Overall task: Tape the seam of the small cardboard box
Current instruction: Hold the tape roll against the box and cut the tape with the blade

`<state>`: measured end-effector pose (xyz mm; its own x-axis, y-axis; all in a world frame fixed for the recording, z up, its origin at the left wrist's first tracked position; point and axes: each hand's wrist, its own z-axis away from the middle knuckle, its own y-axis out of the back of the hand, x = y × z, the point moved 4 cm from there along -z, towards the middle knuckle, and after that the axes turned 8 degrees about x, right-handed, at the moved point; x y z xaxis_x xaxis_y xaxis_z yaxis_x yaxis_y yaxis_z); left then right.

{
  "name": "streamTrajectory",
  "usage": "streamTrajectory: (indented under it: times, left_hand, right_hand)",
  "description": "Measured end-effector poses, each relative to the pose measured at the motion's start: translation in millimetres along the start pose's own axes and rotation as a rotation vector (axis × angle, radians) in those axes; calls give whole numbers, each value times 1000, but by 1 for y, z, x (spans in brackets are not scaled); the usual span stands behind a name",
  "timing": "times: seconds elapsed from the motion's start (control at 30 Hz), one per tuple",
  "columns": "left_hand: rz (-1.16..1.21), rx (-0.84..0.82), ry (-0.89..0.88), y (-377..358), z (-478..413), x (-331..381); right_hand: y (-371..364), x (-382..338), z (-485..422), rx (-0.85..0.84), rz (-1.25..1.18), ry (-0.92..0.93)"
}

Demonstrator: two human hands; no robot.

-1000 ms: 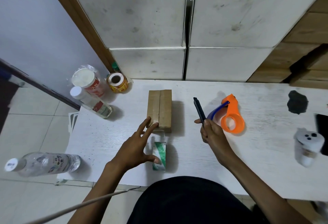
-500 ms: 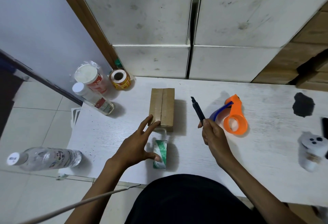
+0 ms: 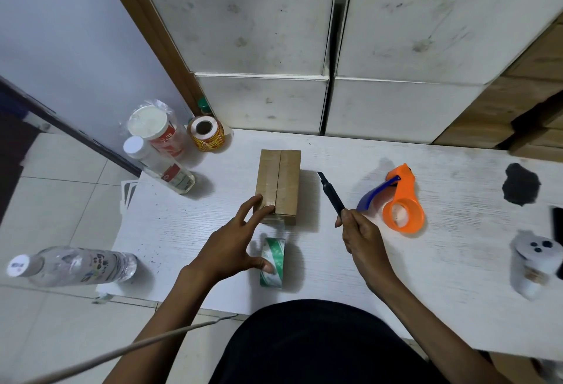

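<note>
On the white table (image 3: 396, 268): one cardboard box (image 3: 278, 184), one tape roll (image 3: 273, 262), one dispenser (image 3: 400, 201).
Left hand (image 3: 231, 245): spread wide, fingertips on box's near end, thumb on roll.
Right hand (image 3: 361, 236): gripping one black cutter (image 3: 330, 196), right of box.

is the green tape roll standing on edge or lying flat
On edge: the green tape roll shows its printed band upward, steadied by the left hand just below the cardboard box.

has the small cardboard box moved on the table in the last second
No. The small cardboard box sits at the same spot relative to the orange tape dispenser and the yellow label roll; only the camera view shifted.
</note>
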<state>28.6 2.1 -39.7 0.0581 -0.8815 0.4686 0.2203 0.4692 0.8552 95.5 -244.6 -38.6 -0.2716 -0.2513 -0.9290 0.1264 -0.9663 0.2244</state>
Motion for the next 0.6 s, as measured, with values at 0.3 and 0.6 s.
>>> streamTrajectory:
  times: [0.3, 0.6]
  left_hand:
    - [26, 27, -20, 3, -1, 2]
    - [-5, 18, -19, 1, -2, 0]
  right_hand:
    - [0, 1, 4, -183, 136, 46]
    - [-9, -24, 17, -348, 514, 339]
